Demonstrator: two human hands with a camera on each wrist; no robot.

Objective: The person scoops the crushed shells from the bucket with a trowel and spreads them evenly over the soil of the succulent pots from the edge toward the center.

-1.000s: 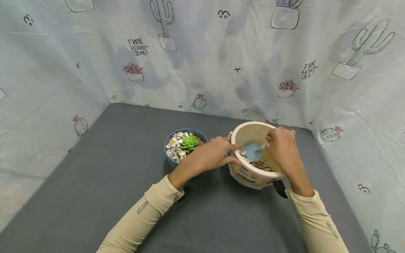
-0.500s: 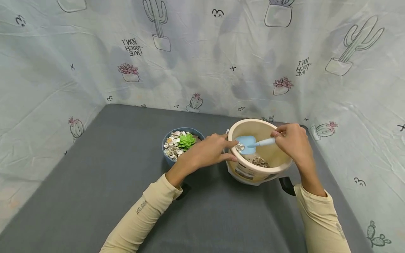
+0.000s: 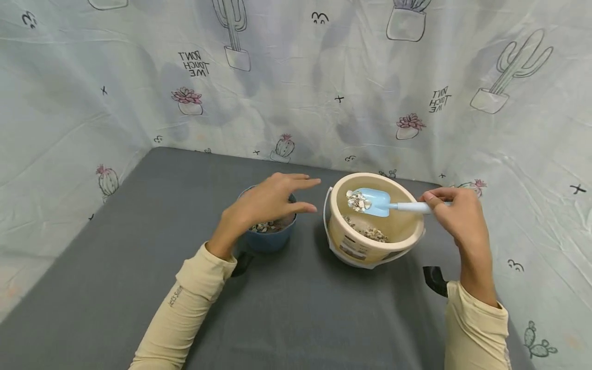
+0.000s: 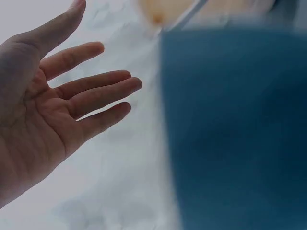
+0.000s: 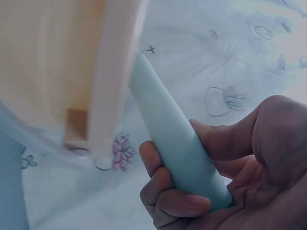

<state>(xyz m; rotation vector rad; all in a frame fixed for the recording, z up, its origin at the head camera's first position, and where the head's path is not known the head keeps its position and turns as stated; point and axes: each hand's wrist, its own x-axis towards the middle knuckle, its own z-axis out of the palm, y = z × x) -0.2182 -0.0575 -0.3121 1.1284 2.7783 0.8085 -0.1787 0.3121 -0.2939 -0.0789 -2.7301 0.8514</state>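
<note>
Plainly, we have the light-blue scoop [image 3: 379,202] across the mouth of the cream bucket [image 3: 339,229], its blade heaped with shells [image 3: 358,201]. Its handle points right, past the rim, into our right hand [image 3: 460,213], whose thumb and fingers grip it. Our left hand [image 3: 261,203] grasps nothing, fingers extended, partly covering the blue pot [image 3: 273,239] on the grey surface [image 3: 300,318].

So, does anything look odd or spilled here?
The lettering on the cactus-print curtain looks reversed, perhaps because the fabric hangs backwards. The shells on the blue trowel lie at the mouth of the beige bucket; I see none on the gray tabletop.
</note>
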